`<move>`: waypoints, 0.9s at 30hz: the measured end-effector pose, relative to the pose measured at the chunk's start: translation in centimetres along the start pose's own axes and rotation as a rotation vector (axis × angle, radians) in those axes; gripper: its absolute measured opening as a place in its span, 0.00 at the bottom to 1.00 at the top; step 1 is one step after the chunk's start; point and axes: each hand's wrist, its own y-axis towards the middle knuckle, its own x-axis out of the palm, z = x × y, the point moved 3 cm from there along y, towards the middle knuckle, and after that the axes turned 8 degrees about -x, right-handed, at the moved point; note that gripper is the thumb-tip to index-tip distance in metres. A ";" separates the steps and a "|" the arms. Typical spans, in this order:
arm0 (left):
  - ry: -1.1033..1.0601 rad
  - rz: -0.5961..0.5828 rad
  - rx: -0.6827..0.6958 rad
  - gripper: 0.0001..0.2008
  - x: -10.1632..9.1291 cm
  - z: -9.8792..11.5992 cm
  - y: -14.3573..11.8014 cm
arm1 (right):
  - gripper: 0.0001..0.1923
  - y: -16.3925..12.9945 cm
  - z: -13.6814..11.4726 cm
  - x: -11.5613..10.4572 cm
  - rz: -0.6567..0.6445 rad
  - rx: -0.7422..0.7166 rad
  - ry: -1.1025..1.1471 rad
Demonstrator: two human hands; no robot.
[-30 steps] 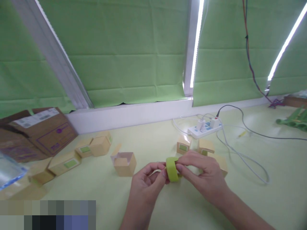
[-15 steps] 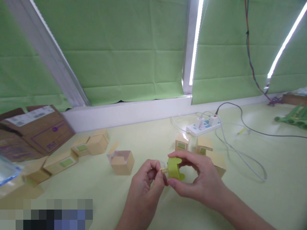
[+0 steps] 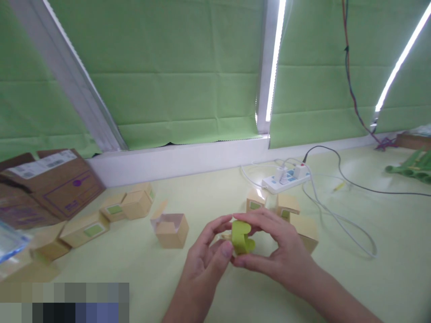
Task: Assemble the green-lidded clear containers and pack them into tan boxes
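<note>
Now, counts: two hands are showing, the left hand [image 3: 208, 259] and the right hand [image 3: 281, 255], both working above the pale yellow-green tabletop [image 3: 387, 233].
Small boxes: roughly nine small tan cardboard boxes with green labels are lying about; four or five are clustering at the left [image 3: 136, 204], one open tan box with a raised flap [image 3: 171, 229] is sitting alone in the middle, and three are standing just behind the right hand [image 3: 288, 205]. The leftmost ones are blurring together, so the count is loose.
Large carton: one big brown corrugated carton with a white shipping label [image 3: 50, 184] is sitting at the far left.
Power strip: one white power strip with plugs in it [image 3: 286, 178] is lying near the window sill, with white and dark cables trailing off to the right.
Held thing: one small lime-green curved plastic piece [image 3: 240, 237] is sitting between the two hands, above the tabletop and in front of the three boxes. It is looking like a bent, strap-like band with a rounded lobe at the bottom; a thin pale stub seems to be sticking out on its left side, too small to make out.
Left hand: its thumb is pressing the green piece from below-left and its fingers are curling over the top, so it is pinching the piece.
Right hand: its fingers are arching over the top and its thumb is closing underneath, gripping the same piece; the two hands are touching around it.
</note>
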 end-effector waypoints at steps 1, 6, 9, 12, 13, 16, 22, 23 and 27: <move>-0.028 -0.041 -0.014 0.20 0.4 -0.2 -0.1 | 0.27 0.0 0.0 0.1 -0.010 -0.018 -0.010; -0.058 0.130 -0.062 0.21 -0.1 -0.4 0.1 | 0.33 -0.2 0.7 0.6 -0.112 0.112 -0.093; -0.132 0.228 -0.061 0.22 -1.1 -0.1 0.4 | 0.24 -0.6 1.5 0.7 -0.226 0.213 -0.220; -0.195 0.235 -0.069 0.24 -1.6 0.1 0.7 | 0.21 -1.1 2.3 1.1 -0.365 0.253 -0.296; -0.206 0.236 -0.082 0.25 -1.6 0.1 0.8 | 0.20 -1.3 2.6 1.3 -0.401 0.268 -0.305; -0.237 0.237 -0.113 0.26 -1.5 0.0 0.7 | 0.18 -1.4 3.0 1.3 -0.410 0.293 -0.310; -0.182 0.216 -0.101 0.24 -1.1 0.1 0.3 | 0.16 -0.4 2.3 -0.3 0.067 0.310 0.047; -0.161 0.209 -0.092 0.24 -1.1 0.0 0.3 | 0.16 -0.3 2.0 -0.4 0.124 0.315 0.142; -0.071 0.160 -0.075 0.24 -1.1 -0.2 0.3 | 0.14 -0.2 1.1 0.3 0.137 0.323 0.382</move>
